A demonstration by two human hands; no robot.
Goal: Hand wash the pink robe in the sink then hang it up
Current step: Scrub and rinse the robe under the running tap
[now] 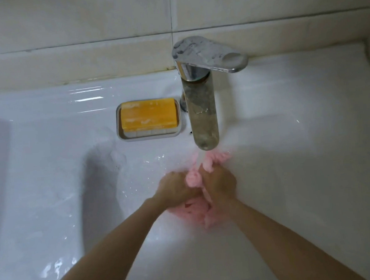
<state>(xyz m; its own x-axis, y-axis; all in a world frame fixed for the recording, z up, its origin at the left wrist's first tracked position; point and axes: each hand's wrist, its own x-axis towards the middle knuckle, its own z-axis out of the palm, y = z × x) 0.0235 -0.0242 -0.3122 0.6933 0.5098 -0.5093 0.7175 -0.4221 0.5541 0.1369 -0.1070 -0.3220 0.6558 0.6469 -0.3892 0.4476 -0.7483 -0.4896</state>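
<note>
Both hands (196,187) bunch pink robe (193,179) mid-sink (289,155) — prob. clear of walls.

Most of the robe (194,179) was hidden inside the left hand (175,189) and right hand (219,184), whose blurred fingers could not be told apart. Below the hands, both forearms were cut off by the bottom edge. The sink (51,169) ran past the left edge.
</note>
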